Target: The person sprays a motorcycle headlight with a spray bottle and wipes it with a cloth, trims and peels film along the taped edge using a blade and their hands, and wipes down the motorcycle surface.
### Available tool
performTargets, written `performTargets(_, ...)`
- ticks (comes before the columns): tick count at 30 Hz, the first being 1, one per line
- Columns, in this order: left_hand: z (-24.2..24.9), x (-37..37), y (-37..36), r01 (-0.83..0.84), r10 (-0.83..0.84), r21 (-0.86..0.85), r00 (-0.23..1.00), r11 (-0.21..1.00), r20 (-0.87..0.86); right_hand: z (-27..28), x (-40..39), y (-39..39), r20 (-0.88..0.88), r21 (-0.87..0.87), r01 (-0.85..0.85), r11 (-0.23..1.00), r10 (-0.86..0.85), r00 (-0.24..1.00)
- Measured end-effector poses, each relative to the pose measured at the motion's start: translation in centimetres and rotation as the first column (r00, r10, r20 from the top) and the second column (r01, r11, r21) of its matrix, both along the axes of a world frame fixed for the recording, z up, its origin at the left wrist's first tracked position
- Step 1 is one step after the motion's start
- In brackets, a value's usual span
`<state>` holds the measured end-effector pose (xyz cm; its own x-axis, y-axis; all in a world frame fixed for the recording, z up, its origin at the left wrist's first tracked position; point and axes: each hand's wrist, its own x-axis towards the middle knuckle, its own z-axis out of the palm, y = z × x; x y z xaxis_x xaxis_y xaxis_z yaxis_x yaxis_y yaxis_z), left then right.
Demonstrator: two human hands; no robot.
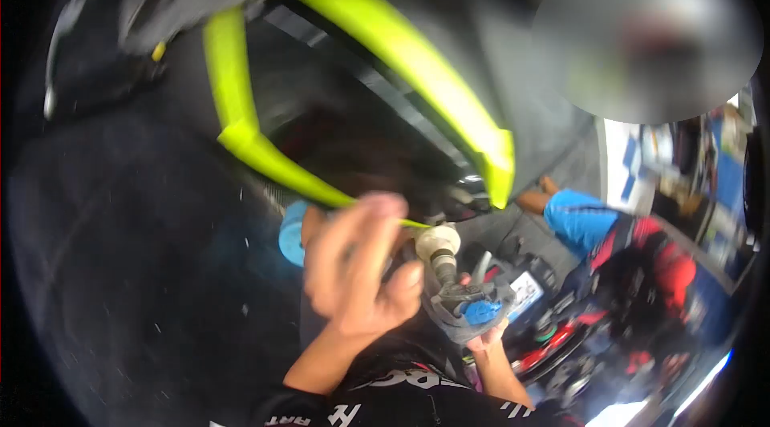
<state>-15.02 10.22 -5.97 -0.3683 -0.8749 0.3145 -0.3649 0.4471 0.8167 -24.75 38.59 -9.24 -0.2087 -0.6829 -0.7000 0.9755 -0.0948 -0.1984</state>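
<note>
My right hand is wrapped around the grey body of a handheld power polisher, which has a blue patch on its side. A dark shaft leads from the body up to a whitish round pad, close under the lower edge of a dark glossy panel. Bright yellow-green masking tape frames that panel. Left of the pad, my left hand is raised in front of the panel, blurred by motion. Its thumb stands apart from the fingers, and nothing shows in it.
Dark bodywork fills the left side. At the right crouches another person in blue shorts and a red and black top. Several tools and red parts lie crowded at the lower right. Shelves with goods stand beyond.
</note>
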Motion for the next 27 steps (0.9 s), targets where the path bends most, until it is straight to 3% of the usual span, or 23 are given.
performTargets(1, -0.1, 0.2, -1.4, -0.005, 0.042, -0.191, 0.981, 0.982, 0.191, -1.0, 0.5, 1.9, 0.045, -0.012, 0.029, 1.0, -0.028, 0.999)
performTargets(2, -0.3, -0.5, -2.5, 0.025, 0.107, -0.377, 0.94, 0.926, 0.324, 0.0, 1.5, -1.0, -0.145, -0.119, 0.105, 0.987, -0.122, 0.982)
performTargets(4, 0.1, -1.0, -5.3, 0.193, 0.081, -0.397, 0.811, 0.897, 0.579, -0.1, 3.9, -1.1, 0.086, -0.187, 0.232, 0.955, -0.219, 0.972)
performTargets(6, -1.3, -1.7, -6.0, 0.213, 0.083, -0.473, 0.844, 0.855, 0.53, -2.7, 7.0, 0.5, 0.231, -0.175, 0.313, 0.933, -0.27, 0.935)
performTargets(10, -2.1, -2.4, -6.5, 0.381, 0.116, -0.566, 0.749, 0.731, 0.653, -1.9, 8.8, -1.7, 0.283, -0.259, 0.529, 0.808, -0.461, 0.841)
performTargets(11, -2.2, -3.5, -6.6, 0.369, 0.074, -0.586, 0.8, 0.721, 0.595, -2.0, 8.9, -2.0, 0.289, -0.277, 0.557, 0.783, -0.485, 0.825)
performTargets(15, -0.5, -7.2, -6.6, 0.454, 0.03, -0.659, 0.81, 0.599, 0.585, -1.6, 8.3, -1.6, 0.316, -0.307, 0.608, 0.732, -0.525, 0.791)
performTargets(16, -0.8, -0.5, -7.2, 0.47, 0.066, -0.666, 0.787, 0.579, 0.613, -3.4, 14.7, -1.7, 0.307, -0.316, 0.599, 0.736, -0.518, 0.799)
performTargets(18, -1.3, -1.2, -7.2, 0.409, -0.001, -0.688, 0.86, 0.6, 0.51, -4.0, 15.9, -1.0, 0.329, -0.326, 0.638, 0.697, -0.549, 0.768)
performTargets(19, -1.2, -1.0, -7.3, 0.424, 0.004, -0.691, 0.85, 0.586, 0.526, -2.9, 15.2, -1.3, 0.284, -0.439, 0.621, 0.649, -0.555, 0.782)
performTargets(22, -0.6, -1.2, -7.7, 0.464, -0.026, -0.717, 0.848, 0.52, 0.53, -3.6, 16.9, 0.4, 0.27, -0.323, 0.589, 0.741, -0.524, 0.808)
performTargets(23, 0.1, -1.3, -7.9, 0.472, -0.027, -0.757, 0.855, 0.452, 0.517, -4.1, 17.2, 0.8, 0.352, -0.433, 0.636, 0.639, -0.529, 0.772)
performTargets(27, 0.4, -1.4, -8.9, 0.49, -0.029, -0.807, 0.859, 0.33, 0.511, -3.9, 17.0, 3.9, 0.269, -0.266, 0.594, 0.759, -0.533, 0.802)
